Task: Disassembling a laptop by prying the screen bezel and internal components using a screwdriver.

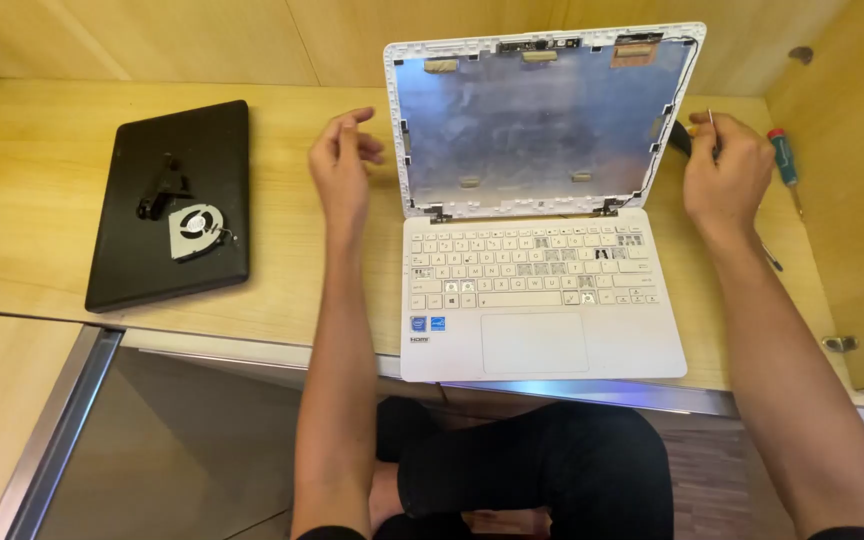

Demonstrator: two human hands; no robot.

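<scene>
— Where do we stand?
— On the tabletop (42,200) our white laptop (542,290) sits open, screen panel removed. Our left hand (340,165) hovers beside it, grip loose and empty.
— And the right hand (724,175)?
— Grip closed around a thin screwdriver (711,122).

The white laptop (542,290) shows a bare silver lid (537,125), screen panel removed; two small blue stickers (428,324) sit bottom-left.
</scene>
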